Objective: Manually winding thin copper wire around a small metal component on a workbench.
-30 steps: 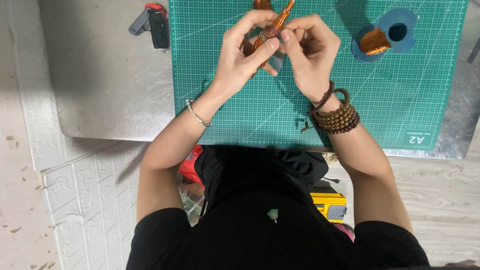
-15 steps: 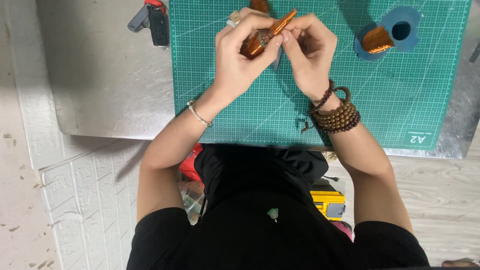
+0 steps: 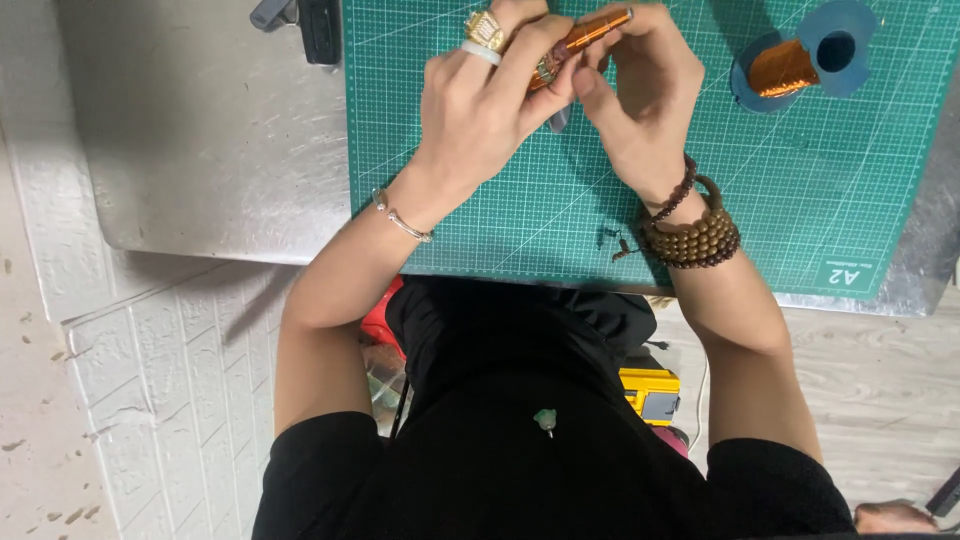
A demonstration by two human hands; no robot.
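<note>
Head view, left to right: a black tool [image 3: 318, 28] lies idle on the counter [image 3: 200, 130], both hands, left [image 3: 480, 100] and right [image 3: 640, 95], pinch a copper coil [image 3: 580, 38] above the green mat [image 3: 560, 220] for steadiness, spool [image 3: 800, 62] parked within reach.

Slim copper-orange wire-wound cylindrical coil [image 3: 578, 38], shiny, tilted with its right end higher, held above the green gridded cutting mat. Left hand [image 3: 480, 105] grips its lower left end, fingers wrapped round it; right hand [image 3: 640, 90] pinches the upper part, thumb on the underside. Middle section shows between the hands, ends mostly hidden.
</note>
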